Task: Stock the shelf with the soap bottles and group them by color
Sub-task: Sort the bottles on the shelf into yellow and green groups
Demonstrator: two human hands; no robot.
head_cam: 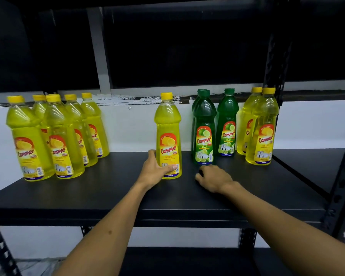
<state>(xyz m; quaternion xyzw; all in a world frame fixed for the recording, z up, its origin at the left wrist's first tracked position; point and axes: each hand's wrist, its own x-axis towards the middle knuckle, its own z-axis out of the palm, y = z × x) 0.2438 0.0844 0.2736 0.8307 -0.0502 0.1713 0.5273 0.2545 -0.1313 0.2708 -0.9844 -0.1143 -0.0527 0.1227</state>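
Left grip point(154, 171) holding yellow bottle point(168, 136), right grip point(213, 179) loosely curled on shelf point(108, 192)

Shop stockroom/storage area: black metal rack shelf point(108, 198), rows of identical labelled soap bottles point(168, 136), bare white wall point(127, 128).
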